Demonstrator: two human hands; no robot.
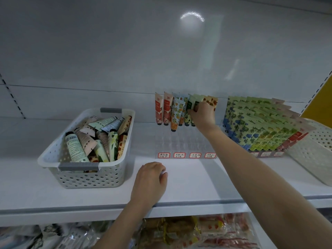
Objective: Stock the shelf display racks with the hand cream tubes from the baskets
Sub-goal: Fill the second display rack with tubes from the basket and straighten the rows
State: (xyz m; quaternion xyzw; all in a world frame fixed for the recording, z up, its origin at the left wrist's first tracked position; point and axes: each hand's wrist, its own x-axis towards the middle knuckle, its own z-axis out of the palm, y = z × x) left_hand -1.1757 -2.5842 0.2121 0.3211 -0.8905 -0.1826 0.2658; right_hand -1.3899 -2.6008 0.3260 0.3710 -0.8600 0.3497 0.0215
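Shelf (197, 186) of smooth white board runs the full width, its grey front lip just under the left hand (150, 178). That hand rests there back up, fingers loosely curled, with nothing seen in them. Bare board lies open between it and the rack (181, 142), a clear plastic grid of small cells. The rack's front rows stand unfilled behind four red-bordered labels (179, 155). Along its back row soft printed tubes (166, 110) stand cap-down, side by side. The right hand (203, 117) reaches over the free cells and grasps a green tube (191, 103) in that row, fingers curled round it. At left, well apart from the rack, a white perforated basket (48, 157) with grey handles holds a loose heap (86, 141) of tubes. Just right of the arm a second rack (260, 126) is packed tight, with another perforated basket (312, 155) just beside it
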